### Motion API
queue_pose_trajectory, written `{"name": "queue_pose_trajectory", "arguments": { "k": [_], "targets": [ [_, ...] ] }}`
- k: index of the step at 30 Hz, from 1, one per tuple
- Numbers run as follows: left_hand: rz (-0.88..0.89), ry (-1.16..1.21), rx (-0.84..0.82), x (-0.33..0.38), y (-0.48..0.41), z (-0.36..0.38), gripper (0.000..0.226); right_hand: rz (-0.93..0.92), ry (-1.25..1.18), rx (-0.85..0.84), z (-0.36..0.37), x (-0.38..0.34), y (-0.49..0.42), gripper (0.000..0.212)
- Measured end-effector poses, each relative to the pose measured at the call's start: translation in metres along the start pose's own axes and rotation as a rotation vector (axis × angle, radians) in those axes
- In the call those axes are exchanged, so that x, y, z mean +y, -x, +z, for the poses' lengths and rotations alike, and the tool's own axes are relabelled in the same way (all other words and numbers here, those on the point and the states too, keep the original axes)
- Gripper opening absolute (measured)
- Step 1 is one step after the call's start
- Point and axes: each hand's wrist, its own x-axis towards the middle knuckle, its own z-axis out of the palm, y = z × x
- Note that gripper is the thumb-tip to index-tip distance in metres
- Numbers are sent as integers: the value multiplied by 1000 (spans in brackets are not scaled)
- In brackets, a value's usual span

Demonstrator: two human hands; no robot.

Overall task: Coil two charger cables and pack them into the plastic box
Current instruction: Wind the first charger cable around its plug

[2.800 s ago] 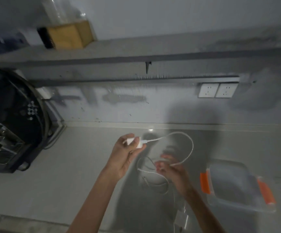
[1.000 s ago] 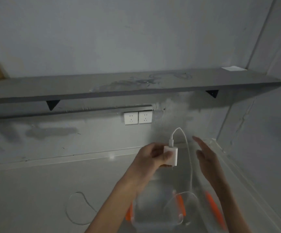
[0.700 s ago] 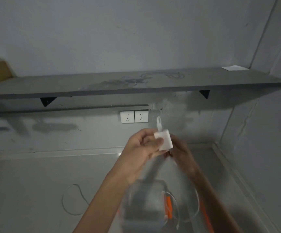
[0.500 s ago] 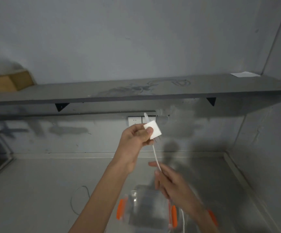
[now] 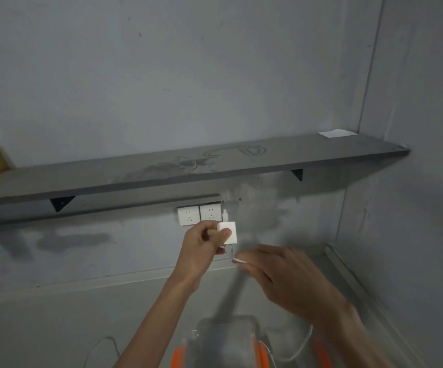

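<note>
Head view: charger adapter (image 5: 228,232) pinched in left hand (image 5: 201,251) fingers, raised above plastic box (image 5: 215,338), presumably so cable (image 5: 304,344) hung free for coiling. Right hand (image 5: 289,282) blurred; fingers apparently pinched on cable end. Second cable (image 5: 106,338) left on surface (image 5: 56,328).

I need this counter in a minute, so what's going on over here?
A person is coiling a charger cable. The left hand grips the white charger block in the air in front of the wall sockets. The right hand is at the cable just below, too blurred to read its grip. The cable trails down beside the clear plastic box with orange latches. A second cable lies loose on the counter, left of the box.
</note>
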Motion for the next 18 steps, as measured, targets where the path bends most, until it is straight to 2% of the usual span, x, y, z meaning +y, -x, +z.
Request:
{"name": "queue_pose_trajectory", "arguments": {
  "k": [3, 8, 12, 15, 18],
  "targets": [
    [-20, 88, -20, 7, -5, -2, 10, -86, 114, -37, -21, 6, -17, 32],
    [-208, 475, -54, 31, -26, -19, 17, -88, 33, -148, -6, -5, -20, 28],
    [-75, 183, -18, 19, -22, -20, 15, -107, 110, 5, -6, -9, -31, 18],
    [37, 23, -122, 9, -2, -17, 16, -137, 124, 127, -23, 2, -52, 11],
    [141, -58, -228, 15, 12, -16, 20, -60, 1, 194, -35, 17, -75, 10]
  ]
}}
